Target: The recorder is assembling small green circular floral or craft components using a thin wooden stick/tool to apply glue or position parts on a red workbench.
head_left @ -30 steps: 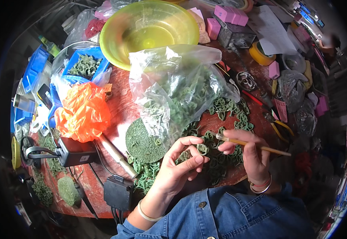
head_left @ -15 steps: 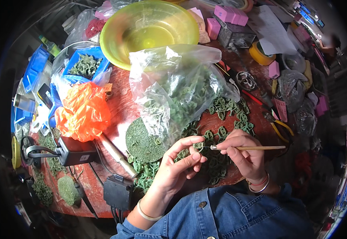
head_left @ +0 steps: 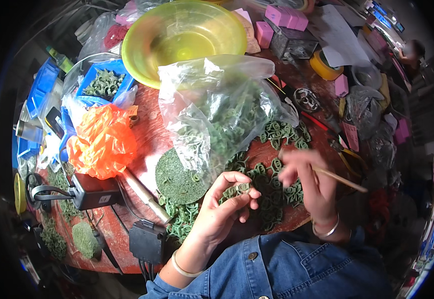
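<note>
The left hand (head_left: 227,207) has thumb & fingers pinched round one small green ring piece (head_left: 243,188), held just above the table (head_left: 147,134). The right hand (head_left: 309,182) is blurred but closed on a thin wooden stick (head_left: 339,179), tip nr the piece. Judging by the loose green pieces (head_left: 276,189) strewn under both hands & the clear bag (head_left: 222,114) packed w/ more, lots is left; finished ones I can't pick out.

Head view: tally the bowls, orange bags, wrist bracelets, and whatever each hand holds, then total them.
Bowl: 1
Orange bag: 1
Bracelets: 2
Stick, in right hand: 1
Green piece, in left hand: 1
Total: 6
</note>
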